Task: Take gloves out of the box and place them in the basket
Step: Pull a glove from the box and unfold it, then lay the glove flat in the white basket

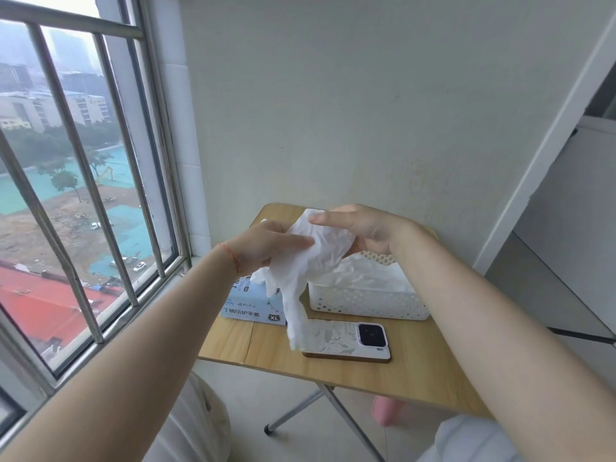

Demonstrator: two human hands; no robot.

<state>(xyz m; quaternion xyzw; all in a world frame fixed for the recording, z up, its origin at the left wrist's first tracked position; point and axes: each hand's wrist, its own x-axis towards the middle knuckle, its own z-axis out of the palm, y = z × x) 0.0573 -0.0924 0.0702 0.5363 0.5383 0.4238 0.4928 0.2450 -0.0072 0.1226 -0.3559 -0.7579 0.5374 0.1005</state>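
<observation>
Item: glove, white, thin, crumpled. Held up in the air over the table, between box and basket. Its upper part is bunched between both hands; its lower part hangs down as a narrow strip, the tip in front of the phone.

Left hand: pinches the glove's left side, thumb laid across the front of it, fingers behind. A thin red cord circles the wrist.

Right hand: grips the glove's top right, thumb along the upper edge, fingers curled behind the material.

Box: pale blue carton, printed lettering and an "XL" mark on the near face. Stands on the table's left part, near the window side. More white material pokes from its top opening, just below the left hand.

Basket: white, perforated walls, just right of the box, at the back of the table by the wall. It holds loose white gloves already; the right forearm crosses in front of its right end.

Phone: white, back up, camera block to the right. Lies flat near the table's front edge, in front of the basket.

Table: light wood top, folding metal legs.

Window: barred, to the left, with buildings and open ground far below.
</observation>
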